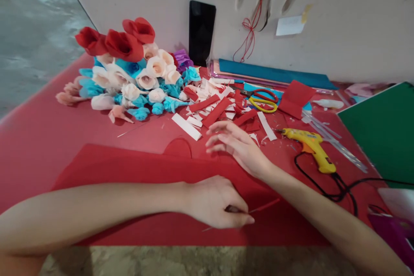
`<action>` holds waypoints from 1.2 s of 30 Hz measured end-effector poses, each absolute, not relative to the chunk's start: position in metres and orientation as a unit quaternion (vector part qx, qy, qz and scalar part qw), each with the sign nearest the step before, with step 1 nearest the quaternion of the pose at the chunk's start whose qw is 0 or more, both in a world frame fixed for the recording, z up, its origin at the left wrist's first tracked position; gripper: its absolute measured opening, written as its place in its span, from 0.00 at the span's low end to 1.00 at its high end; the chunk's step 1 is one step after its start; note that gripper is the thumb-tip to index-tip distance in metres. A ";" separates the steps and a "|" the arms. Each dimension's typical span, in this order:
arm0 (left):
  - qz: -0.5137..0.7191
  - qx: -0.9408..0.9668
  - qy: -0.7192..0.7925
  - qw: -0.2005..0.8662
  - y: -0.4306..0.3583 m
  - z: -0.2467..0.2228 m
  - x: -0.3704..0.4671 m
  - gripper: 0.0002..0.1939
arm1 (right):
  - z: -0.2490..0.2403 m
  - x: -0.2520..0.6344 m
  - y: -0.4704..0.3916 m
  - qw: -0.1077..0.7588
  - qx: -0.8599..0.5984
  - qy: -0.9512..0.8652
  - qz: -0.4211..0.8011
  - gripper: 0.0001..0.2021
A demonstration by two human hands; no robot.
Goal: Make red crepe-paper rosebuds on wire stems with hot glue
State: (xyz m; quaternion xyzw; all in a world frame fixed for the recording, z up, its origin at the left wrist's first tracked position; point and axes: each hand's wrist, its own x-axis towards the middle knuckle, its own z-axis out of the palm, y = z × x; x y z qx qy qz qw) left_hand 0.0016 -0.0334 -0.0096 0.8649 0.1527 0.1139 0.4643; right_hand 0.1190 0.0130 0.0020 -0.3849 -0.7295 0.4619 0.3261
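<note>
Across the front of the table, my left hand (220,202) is closed in a pinch. From its fingers runs a thin wire (265,205) with a red stretch at one end; its bare other end pokes out below the palm. Beneath this hand lies a large sheet of red paper (106,161). A rounded red paper piece (177,147) is at the sheet's far edge. Farther up, my right hand (237,144) is open, its fingers stretched leftward, holding nothing. It hovers close to a pile of red and white paper scraps (216,112).
Paper flowers (129,77) are heaped at the back left, near a thin loose wire (132,130). A phone (201,32) leans on the wall. Scissors (263,101) lie among the scraps. At right are a yellow glue gun (308,146) with a black cord, clear glue sticks (336,142) and a green board (384,133).
</note>
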 end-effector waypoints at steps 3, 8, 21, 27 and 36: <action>0.114 0.866 0.157 0.460 -0.033 -0.008 0.002 0.20 | -0.001 0.121 0.017 0.325 -0.393 -0.756 0.411 0.08; 0.119 0.867 0.154 0.459 -0.034 -0.009 0.002 0.20 | 0.001 0.131 0.024 0.307 -0.406 -0.793 0.334 0.10; 0.111 0.862 0.152 0.471 -0.033 -0.012 0.001 0.19 | -0.001 0.142 0.011 0.205 -0.428 -0.839 0.267 0.11; 0.112 0.866 0.145 0.466 -0.033 -0.011 0.002 0.19 | -0.013 0.141 0.032 0.181 -0.507 -0.820 0.195 0.13; 0.114 0.870 0.140 0.459 -0.032 -0.011 0.002 0.19 | -0.007 0.130 0.051 0.054 -0.548 -0.796 0.252 0.15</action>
